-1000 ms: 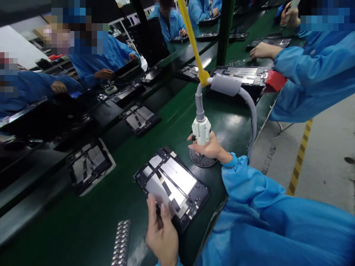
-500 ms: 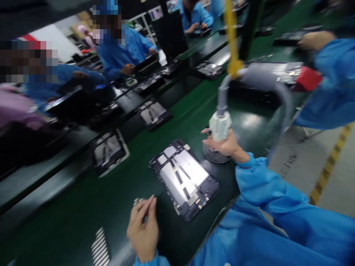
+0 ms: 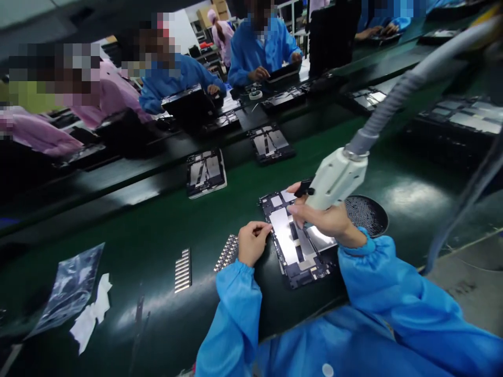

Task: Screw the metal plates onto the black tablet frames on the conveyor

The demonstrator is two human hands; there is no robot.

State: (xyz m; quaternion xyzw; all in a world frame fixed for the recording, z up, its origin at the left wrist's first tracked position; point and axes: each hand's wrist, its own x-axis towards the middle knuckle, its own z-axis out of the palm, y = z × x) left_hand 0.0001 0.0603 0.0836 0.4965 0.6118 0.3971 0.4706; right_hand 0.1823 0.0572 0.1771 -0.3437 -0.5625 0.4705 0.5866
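An opened tablet with silver battery panels and dark flex cables lies face up on the green bench. My right hand grips a white air gun on a grey ribbed hose, its nozzle end over the tablet's upper part. Fingers and gun hide some of the tablet there. My left hand is at the tablet's left edge, thumb and forefinger pinched together. Whatever they hold is too small to make out. Close by that hand lies a sheet of small metallic parts, partly covered by it.
A second strip of small parts, a clear plastic bag and torn white paper lie at left. A round dark mesh pad sits at right. Two opened tablets lie farther back. Co-workers sit opposite.
My right hand has lifted the air gun off the round pad and brought it left over the tablet. My left hand has moved up to the tablet's edge. The view has shifted left.
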